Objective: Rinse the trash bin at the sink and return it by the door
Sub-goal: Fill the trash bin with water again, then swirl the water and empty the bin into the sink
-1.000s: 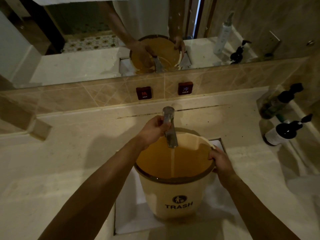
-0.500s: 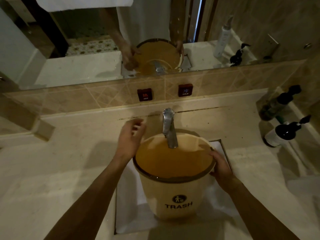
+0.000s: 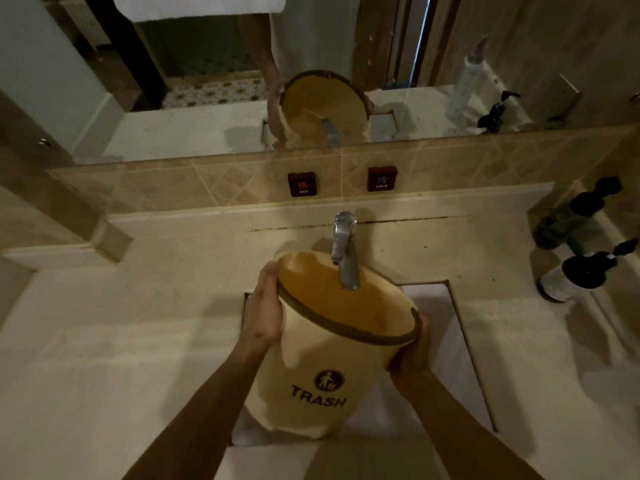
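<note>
The trash bin (image 3: 332, 344) sits in the centre of the frame, held over the white sink basin (image 3: 446, 327) and tipped toward the left of the picture, its mouth under the faucet spout (image 3: 344, 258). No stream shows from the spout. The left hand (image 3: 265, 313) lies flat against the bin's wall just below the rim, fingers straight and close together. The right hand (image 3: 412, 351) cups the opposite side under the rim, fingers curled round the wall.

The step looks like swirling or tipping out rinse water. To do it well, keep both hands opposed, roll the bin slowly so water sweeps the whole inner wall, and pour into the basin, not onto the bench (image 3: 121, 341). Mind the spout inside the rim: lower the bin before drawing it away.
</note>
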